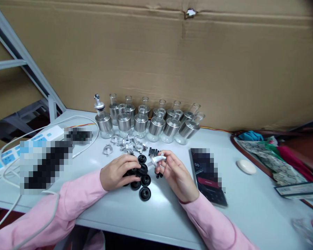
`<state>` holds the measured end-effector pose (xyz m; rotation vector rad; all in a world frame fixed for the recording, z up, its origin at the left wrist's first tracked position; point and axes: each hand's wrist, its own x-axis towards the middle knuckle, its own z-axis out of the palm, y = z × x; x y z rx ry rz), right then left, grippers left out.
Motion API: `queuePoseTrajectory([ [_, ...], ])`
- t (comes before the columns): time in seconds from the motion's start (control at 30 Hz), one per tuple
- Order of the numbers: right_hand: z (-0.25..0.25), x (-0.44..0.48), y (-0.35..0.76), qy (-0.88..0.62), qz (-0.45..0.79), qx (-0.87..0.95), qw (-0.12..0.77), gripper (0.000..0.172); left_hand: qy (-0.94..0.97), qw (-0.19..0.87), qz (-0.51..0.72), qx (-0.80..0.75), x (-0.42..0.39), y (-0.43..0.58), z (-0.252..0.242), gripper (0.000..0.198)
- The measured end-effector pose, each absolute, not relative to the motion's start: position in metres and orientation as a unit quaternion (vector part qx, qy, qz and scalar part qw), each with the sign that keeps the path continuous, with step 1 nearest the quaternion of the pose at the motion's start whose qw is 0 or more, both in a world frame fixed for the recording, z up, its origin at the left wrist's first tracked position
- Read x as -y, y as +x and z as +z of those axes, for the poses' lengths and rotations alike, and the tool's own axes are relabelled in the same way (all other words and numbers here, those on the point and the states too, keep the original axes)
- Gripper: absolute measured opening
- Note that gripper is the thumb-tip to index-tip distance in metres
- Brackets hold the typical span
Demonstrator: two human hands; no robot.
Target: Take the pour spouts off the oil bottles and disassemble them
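My right hand (178, 173) pinches a silvery pourer spout (158, 159) between thumb and fingers, above the table. To its left, my left hand (121, 172) curls over a cluster of round black stoppers, its fingertips closed on one black stopper (143, 169). Other black stoppers (145, 193) lie just in front of that hand. Small black tube-like pieces (153, 151) sit behind the spout, partly hidden by my right hand. Further back is a pile of loose silvery spouts (130, 143).
Two rows of glass bottles with metal sleeves (156, 128) stand behind; the leftmost bottle (104, 123) carries a fitted spout. A phone (208, 177) and a white oval object (246, 166) are at right. A power strip (7, 158) and white cables lie left. A cardboard wall (156, 52) closes the back.
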<state>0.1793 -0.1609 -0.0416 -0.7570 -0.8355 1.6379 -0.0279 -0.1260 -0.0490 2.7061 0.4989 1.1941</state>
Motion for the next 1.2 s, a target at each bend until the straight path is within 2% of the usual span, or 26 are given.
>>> queuePoseTrajectory([
  [0.2, -0.041, 0.163, 0.175, -0.297, 0.723, 0.363, 0.507, 0.026, 0.905, 0.023, 0.400, -0.143, 0.123, -0.026, -0.051, 0.022],
  [0.5, -0.041, 0.164, 0.175, -0.279, 0.723, 0.394, 0.494, 0.026, 0.909, 0.027, 0.393, -0.136, 0.123, -0.025, -0.053, 0.030],
  [0.77, -0.045, 0.167, 0.171, -0.256, 0.780, 0.342, 0.457, 0.027, 0.918, 0.073, 0.361, -0.149, 0.125, -0.024, -0.052, 0.051],
  [1.2, -0.040, 0.171, 0.169, -0.224, 0.824, 0.311, 0.417, 0.025, 0.902, 0.169, 0.376, -0.131, 0.135, -0.019, -0.057, 0.045],
])
